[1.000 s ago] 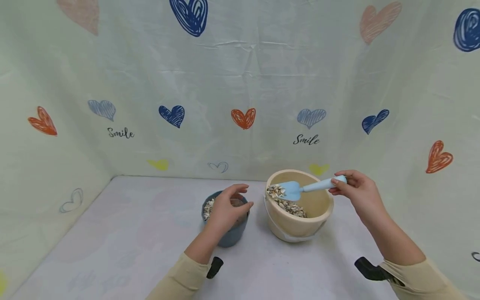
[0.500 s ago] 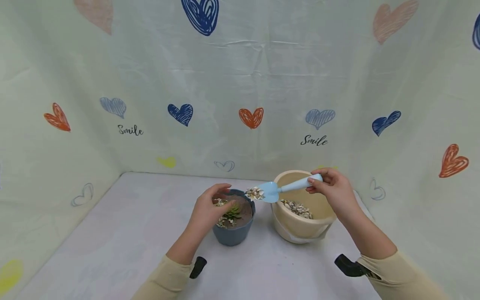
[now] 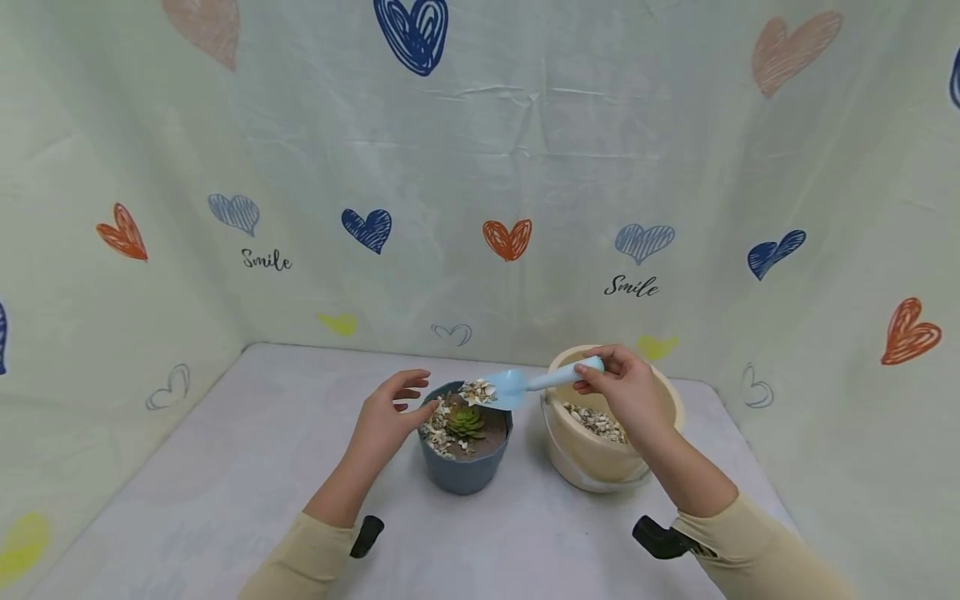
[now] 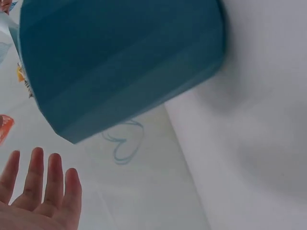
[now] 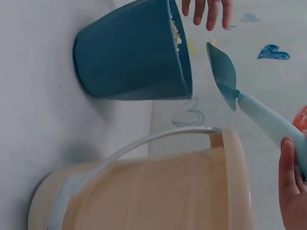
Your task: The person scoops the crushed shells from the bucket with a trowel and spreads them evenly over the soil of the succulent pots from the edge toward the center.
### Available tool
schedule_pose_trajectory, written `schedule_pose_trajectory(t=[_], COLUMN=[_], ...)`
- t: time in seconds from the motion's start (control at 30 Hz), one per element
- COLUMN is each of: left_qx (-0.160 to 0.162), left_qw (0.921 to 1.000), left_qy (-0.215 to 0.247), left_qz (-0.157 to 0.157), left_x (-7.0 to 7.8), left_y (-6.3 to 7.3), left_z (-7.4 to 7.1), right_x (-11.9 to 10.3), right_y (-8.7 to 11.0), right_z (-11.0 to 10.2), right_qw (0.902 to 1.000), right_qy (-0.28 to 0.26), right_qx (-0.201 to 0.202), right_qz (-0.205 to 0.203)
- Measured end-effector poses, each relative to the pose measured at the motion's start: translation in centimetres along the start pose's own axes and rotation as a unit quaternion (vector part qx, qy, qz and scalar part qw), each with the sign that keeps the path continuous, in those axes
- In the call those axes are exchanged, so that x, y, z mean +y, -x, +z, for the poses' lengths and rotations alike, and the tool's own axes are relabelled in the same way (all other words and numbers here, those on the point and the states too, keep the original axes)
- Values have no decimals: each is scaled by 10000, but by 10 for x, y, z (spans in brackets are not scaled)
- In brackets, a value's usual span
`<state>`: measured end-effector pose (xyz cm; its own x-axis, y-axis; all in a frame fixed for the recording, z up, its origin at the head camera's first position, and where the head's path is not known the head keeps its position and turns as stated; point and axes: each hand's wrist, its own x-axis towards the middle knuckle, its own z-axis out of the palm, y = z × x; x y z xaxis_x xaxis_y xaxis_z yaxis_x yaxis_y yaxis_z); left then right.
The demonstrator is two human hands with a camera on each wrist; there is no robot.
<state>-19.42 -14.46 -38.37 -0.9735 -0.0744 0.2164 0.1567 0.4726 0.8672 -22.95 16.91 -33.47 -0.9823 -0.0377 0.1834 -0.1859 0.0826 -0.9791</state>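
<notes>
My right hand (image 3: 625, 394) grips the handle of a light blue trowel (image 3: 509, 389), whose blade carries pale gravel (image 3: 477, 392). The blade hangs over the back of a blue-grey flowerpot (image 3: 462, 475). In that pot a green succulent (image 3: 465, 422) stands in brown soil, with pale gravel on the left part of the soil. My left hand (image 3: 384, 419) is beside the pot's left rim, fingers spread and relaxed, holding nothing. From the left wrist view, the left fingers (image 4: 53, 182) show extended near the rim. In the right wrist view the trowel blade (image 5: 223, 72) is above the pot's rim.
A cream bucket (image 3: 592, 467) with a white carrying handle stands right of the pot, gravel (image 3: 597, 423) inside it. Both stand on a white-covered table (image 3: 300, 433), with a heart-printed curtain (image 3: 450, 167) behind.
The trowel with its gravel has moved left from above the bucket to above the flowerpot. My left hand has drawn back leftward, uncovering the succulent.
</notes>
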Motion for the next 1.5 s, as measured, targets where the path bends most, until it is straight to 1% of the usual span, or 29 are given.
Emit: schedule_pose_trajectory(t=[0.1,0.2,0.33,0.43,0.53,0.6,0.73,0.83,0.97,1.03,1.13,1.23,1.27,1.37,1.5], left_qx=[-79,-282,-805,-1304,-1784,-2111,-2626,-2875,-3193,-3357,-3628,-3887,-3947,-4034,-4035], left_qw=[10000,9996,9967,9913,9837,9771,9644,9569,9452,9381,9252,9122,9093,9048,9045], left_qy=[-21,-14,73,146,180,163,213,316,539,684,924,1149,1192,1251,1289], left_qz=[-25,-17,23,56,114,209,240,247,413,508,614,597,563,539,495], left_x=[-7,-16,-28,-34,-39,-43,-50,-55,-61,-63,-66,-68,-68,-69,-69], left_y=[-2,-4,-8,-10,-12,-13,-17,-21,-30,-35,-42,-48,-50,-54,-55], left_z=[-4,-8,-12,-15,-17,-18,-18,-15,-11,-10,-8,-6,-6,-5,-3], right_x=[2,3,6,7,9,10,11,11,10,9,8,6,6,5,5], right_y=[-1,-1,-2,-2,-3,-3,-3,-2,-2,-2,-2,-1,-1,-1,-1], right_z=[7,15,23,29,34,38,44,46,46,46,47,47,47,49,50], right_qw=[10000,9999,9998,9998,9998,9997,9997,9995,9992,9992,9991,9990,9990,9991,9993], right_qy=[7,26,14,39,24,-5,-28,48,63,54,85,157,180,218,183], right_qx=[-7,-36,-36,20,74,95,123,180,231,240,273,291,290,246,190], right_qz=[82,161,179,169,199,208,224,267,315,323,320,302,297,284,252])
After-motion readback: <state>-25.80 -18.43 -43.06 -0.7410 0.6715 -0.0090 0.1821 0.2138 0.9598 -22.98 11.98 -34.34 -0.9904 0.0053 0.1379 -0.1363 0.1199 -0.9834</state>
